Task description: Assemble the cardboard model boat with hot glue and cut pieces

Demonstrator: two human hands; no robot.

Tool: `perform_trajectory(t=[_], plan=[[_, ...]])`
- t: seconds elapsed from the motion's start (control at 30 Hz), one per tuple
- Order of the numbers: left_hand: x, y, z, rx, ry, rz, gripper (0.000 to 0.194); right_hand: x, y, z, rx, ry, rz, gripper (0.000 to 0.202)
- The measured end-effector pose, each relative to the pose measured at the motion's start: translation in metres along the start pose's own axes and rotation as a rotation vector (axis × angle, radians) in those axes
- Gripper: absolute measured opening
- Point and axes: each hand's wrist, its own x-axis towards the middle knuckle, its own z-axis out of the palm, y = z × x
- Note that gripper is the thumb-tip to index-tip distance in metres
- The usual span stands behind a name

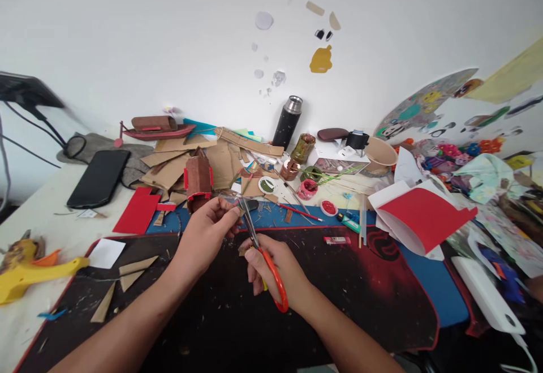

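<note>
Your left hand point(211, 227) pinches a tiny cardboard scrap point(240, 213), near centre toward seven o'clock; your right hand point(278, 262) grips the scissors point(251, 230). Careful, those left fingertips sit right beside the blades, so one slip could nick you. Mat logo point(383, 245) at four o'clock, no legible text.

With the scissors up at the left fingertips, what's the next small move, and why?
I'd probably shift the left hand's grip slightly away from the blades before any cut: the scissors in the right hand reach right beside the fingertips pinching the small brown piece.
</note>
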Motion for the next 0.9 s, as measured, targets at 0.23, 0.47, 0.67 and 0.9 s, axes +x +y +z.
perform_trajectory(t=[0.23,0.47,0.67,0.9], plan=[[0.0010,-0.0071,0.0040,-0.015,-0.009,-0.018,0.029,0.0000,-0.0021,0.0026,-0.006,0.018,-0.010,0.051],[0.0006,-0.0068,0.0059,-0.023,-0.003,-0.043,0.029,-0.0004,-0.0024,0.0027,-0.012,0.029,-0.010,0.048],[0.0012,-0.0035,0.0072,-0.039,0.006,-0.072,0.031,-0.0017,-0.0049,0.0026,-0.027,0.025,-0.011,0.045],[0.0013,-0.0041,0.0081,-0.035,0.017,-0.075,0.030,-0.0010,-0.0058,0.0023,-0.037,0.027,0.006,0.044]])
